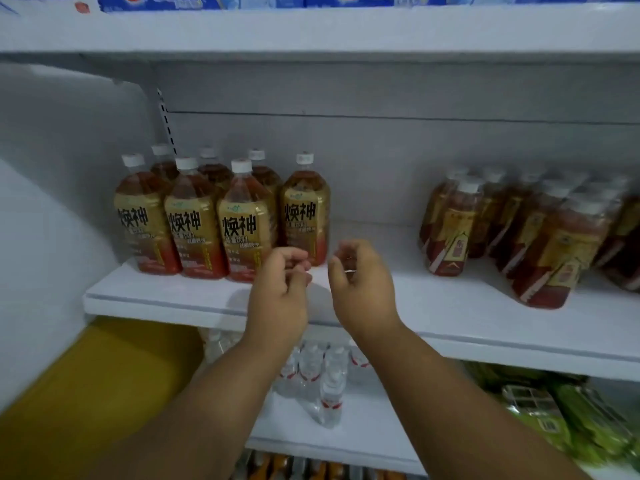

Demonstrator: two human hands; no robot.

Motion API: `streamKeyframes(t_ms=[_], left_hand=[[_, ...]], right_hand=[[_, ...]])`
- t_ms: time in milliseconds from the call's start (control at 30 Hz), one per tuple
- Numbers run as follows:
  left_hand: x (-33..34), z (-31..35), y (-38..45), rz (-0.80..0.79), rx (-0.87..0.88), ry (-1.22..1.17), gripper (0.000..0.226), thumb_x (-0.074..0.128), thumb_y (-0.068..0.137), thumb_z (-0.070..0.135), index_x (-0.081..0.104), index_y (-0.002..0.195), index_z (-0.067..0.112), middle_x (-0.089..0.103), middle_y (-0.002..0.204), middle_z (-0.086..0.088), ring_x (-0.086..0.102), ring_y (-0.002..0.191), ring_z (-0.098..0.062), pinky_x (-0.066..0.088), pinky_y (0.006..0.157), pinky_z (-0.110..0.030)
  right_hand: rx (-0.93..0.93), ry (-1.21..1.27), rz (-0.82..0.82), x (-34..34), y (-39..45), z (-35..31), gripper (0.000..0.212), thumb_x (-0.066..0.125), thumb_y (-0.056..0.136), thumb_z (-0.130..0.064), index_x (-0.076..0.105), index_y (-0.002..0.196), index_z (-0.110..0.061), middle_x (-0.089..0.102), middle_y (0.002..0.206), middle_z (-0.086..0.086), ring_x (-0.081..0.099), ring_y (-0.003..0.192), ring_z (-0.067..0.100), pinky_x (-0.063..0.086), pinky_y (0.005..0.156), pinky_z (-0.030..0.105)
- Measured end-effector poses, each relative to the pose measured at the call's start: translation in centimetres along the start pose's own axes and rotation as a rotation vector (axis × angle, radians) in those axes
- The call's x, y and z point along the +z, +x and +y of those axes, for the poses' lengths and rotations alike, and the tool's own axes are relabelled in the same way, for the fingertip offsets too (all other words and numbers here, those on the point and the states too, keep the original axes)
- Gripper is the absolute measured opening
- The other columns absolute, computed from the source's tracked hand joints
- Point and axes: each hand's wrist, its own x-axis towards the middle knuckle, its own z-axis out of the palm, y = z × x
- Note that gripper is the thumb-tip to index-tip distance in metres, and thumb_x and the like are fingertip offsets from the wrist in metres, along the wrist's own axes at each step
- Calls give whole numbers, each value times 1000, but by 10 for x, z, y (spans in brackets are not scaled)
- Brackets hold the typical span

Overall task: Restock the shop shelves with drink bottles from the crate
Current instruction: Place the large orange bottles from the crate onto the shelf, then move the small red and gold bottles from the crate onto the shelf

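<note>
Both hands empty: left hand (281, 278) & right hand (360, 275) loosely curled, gripping nothing. Seven tea bottles (242, 216) shelved; gap on shelf (381, 299) still unfilled.

Both forearms are bare to the hands (322, 282), no sleeves, with no gloves.

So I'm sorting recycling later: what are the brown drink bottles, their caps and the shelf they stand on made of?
The brown drink bottles look like clear glossy plastic: the liquid shows through above the printed gold labels. Their caps seem opaque white plastic. The shelf is matte white, likely painted metal or laminate; the look leaves it open.
</note>
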Motion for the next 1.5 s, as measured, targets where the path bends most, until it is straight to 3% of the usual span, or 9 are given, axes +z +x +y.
streamKeyframes(t_ms=[100, 267, 400, 633, 733, 833, 967, 1200, 1500], left_hand=[[1, 15, -59, -82, 44, 15, 25, 48, 95, 29, 58, 97, 52, 67, 98, 23, 68, 92, -2, 54, 79, -16], [20, 34, -140, -144, -9, -21, 29, 50, 103, 10, 58, 97, 38, 67, 96, 21, 68, 93, -1, 51, 78, -13], [42, 62, -211, -178, -1, 6, 26, 50, 103, 15, 58, 96, 39, 67, 96, 22, 66, 92, 2, 50, 76, -11], [83, 88, -338, -245, -87, 13, 18, 49, 97, 29, 62, 95, 42, 68, 94, 12, 68, 91, -11, 57, 76, -29], [81, 97, -381, -290, -112, 0, 15, 50, 95, 36, 62, 94, 43, 69, 95, 8, 69, 88, -14, 58, 71, -30], [79, 106, -407, -315, -118, -40, 22, 50, 98, 26, 63, 92, 44, 70, 92, 9, 69, 77, -9, 56, 61, -21], [84, 110, -430, -357, -127, -32, 20, 50, 97, 24, 62, 94, 39, 69, 91, 8, 67, 80, -12, 58, 66, -27], [78, 95, -470, -358, -155, -69, 23, 51, 96, 16, 60, 93, 37, 67, 90, 23, 65, 87, 1, 47, 73, -7], [92, 93, -516, -306, -218, -5, 23, 52, 94, 23, 62, 91, 43, 66, 90, 11, 66, 85, -8, 52, 70, -17]], right_hand=[[29, 48, 14, -28, -63, 8, 18, 60, 94, -21, 54, 98, -37, 62, 84, -18, 59, 84, -8, 43, 66, 3], [57, 89, -59, -83, -131, 14, 18, 61, 94, -13, 57, 95, -30, 63, 78, -15, 61, 73, -4, 44, 55, 8], [23, 90, -120, -141, -184, 13, 12, 60, 89, -27, 54, 91, -37, 63, 75, -16, 62, 75, -1, 46, 59, 10], [82, 74, -242, -237, -281, 40, 9, 61, 89, -21, 60, 83, -28, 64, 75, -5, 62, 70, 13, 55, 63, 45], [142, 126, -283, -263, -323, 42, 6, 61, 88, -24, 59, 83, -28, 63, 72, -5, 62, 65, 15, 55, 56, 45], [152, 120, -280, -280, -353, 37, 2, 59, 85, -29, 60, 83, -29, 64, 73, -7, 63, 67, 13, 55, 61, 43], [225, 113, -271, -291, -375, 37, 4, 63, 89, -19, 61, 87, -22, 67, 77, 3, 66, 73, 25, 56, 64, 50], [300, 73, -215, -289, -422, 38, 4, 64, 87, -17, 63, 85, -21, 64, 72, -2, 60, 66, 14, 52, 60, 34], [302, 135, -323, -311, -451, 65, 15, 65, 89, -13, 61, 83, -26, 63, 75, -2, 57, 61, 15, 49, 55, 32]])
